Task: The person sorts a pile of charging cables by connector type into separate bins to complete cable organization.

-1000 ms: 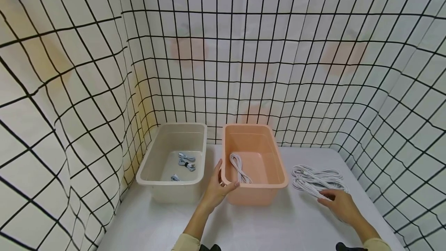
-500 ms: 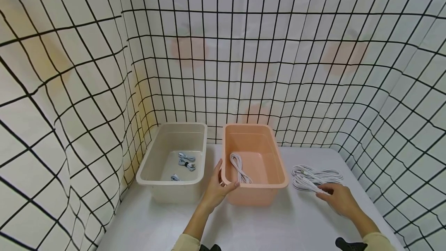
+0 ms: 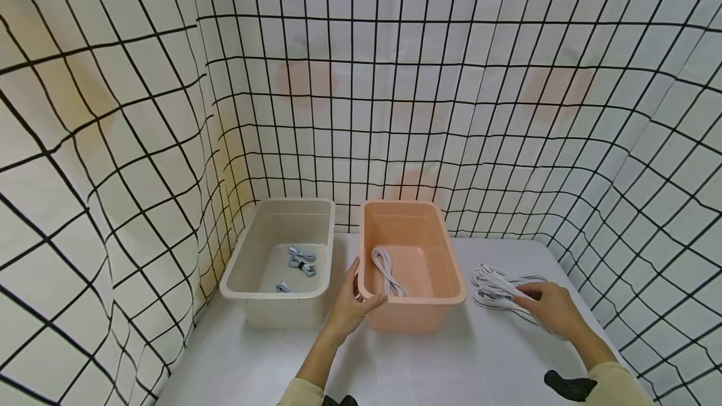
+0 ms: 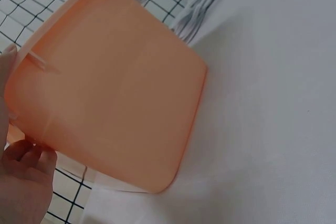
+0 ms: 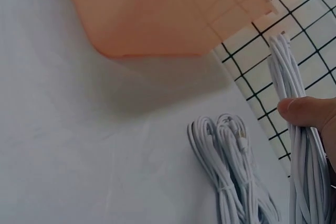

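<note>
My left hand point(image 3: 346, 313) grips the near left corner of an orange plastic bin point(image 3: 414, 316), its thumb over the front rim and its fingers along the left side. One coiled white cable point(image 3: 389, 274) lies inside that bin. To the right, my right hand point(image 3: 551, 311) pinches a long bundled white cable point(image 5: 304, 166) between thumb and fingers. In the right wrist view, this bundle stands up above the other coiled white cables point(image 5: 226, 171), which lie on the table beside it.
A beige bin point(image 3: 282, 312) stands left of the orange one, with several small cable bundles point(image 3: 303, 263) on its floor. Black netting point(image 3: 406, 105) over white cloth encloses the back and sides. A white cloth covers the table point(image 3: 429, 368).
My right hand has lifted one cable bundle from the pile and shifted it slightly up and away. My left hand and both bins have stayed put.
</note>
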Available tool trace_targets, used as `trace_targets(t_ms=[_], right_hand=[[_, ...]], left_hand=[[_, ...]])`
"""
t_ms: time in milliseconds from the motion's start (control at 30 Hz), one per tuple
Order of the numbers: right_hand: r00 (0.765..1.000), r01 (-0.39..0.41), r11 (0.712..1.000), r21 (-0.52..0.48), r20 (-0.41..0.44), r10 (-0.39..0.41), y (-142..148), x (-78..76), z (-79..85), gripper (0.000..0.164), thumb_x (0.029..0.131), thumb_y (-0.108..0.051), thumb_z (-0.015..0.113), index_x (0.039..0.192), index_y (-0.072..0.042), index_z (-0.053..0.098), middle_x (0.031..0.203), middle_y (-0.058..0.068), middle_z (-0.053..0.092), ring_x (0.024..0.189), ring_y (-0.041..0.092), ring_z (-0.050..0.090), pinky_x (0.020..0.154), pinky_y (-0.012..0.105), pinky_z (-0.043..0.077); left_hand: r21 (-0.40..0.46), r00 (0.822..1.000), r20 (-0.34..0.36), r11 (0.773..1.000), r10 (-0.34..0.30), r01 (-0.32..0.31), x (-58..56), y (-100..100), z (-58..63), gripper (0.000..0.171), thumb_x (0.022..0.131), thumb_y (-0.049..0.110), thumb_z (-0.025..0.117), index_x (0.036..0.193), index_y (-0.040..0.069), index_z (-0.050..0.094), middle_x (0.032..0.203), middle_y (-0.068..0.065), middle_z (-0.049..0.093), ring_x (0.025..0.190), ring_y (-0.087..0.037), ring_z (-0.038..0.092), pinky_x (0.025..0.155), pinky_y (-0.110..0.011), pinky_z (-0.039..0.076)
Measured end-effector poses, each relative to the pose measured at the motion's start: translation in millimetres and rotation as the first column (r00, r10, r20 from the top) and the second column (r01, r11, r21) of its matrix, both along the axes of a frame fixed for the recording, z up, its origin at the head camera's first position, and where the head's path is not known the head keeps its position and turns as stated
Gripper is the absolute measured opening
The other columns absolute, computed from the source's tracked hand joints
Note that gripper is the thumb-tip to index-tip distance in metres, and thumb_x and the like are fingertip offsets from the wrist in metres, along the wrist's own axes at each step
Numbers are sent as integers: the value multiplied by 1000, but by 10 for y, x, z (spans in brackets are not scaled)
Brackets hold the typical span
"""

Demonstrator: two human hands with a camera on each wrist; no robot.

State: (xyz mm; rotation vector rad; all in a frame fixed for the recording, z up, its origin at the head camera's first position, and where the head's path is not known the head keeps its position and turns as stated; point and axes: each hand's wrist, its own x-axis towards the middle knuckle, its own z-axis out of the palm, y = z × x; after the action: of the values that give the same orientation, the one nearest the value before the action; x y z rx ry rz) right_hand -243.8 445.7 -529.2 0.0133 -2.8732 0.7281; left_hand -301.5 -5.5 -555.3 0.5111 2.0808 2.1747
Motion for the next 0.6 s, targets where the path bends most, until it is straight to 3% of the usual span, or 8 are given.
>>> trace_targets(t_ms=[133, 600], right_hand=[[1000, 3, 1000, -16, -6, -3, -25, -32, 90, 43, 94, -32, 78, 117, 4, 75, 114, 22, 72, 101, 42, 68, 78, 54, 57], [999, -15, 1000, -26, -48, 13, -190, -167, 444, 42, 96, -31, 77, 119, 5, 74, 110, 19, 73, 98, 38, 67, 78, 52, 57]], left_hand=[[6, 1000, -3, 1000, 1, -1, -6, 5, -1, 107, 87, 11, 84, 166, 10, 13, 162, -23, 32, 138, -37, 45, 112, -49, 39], [-3, 1000, 4, 1000, 7, -7, -7, 2, -14, 109, 86, 16, 87, 166, 11, 14, 161, -22, 34, 136, -37, 47, 111, -49, 40]])
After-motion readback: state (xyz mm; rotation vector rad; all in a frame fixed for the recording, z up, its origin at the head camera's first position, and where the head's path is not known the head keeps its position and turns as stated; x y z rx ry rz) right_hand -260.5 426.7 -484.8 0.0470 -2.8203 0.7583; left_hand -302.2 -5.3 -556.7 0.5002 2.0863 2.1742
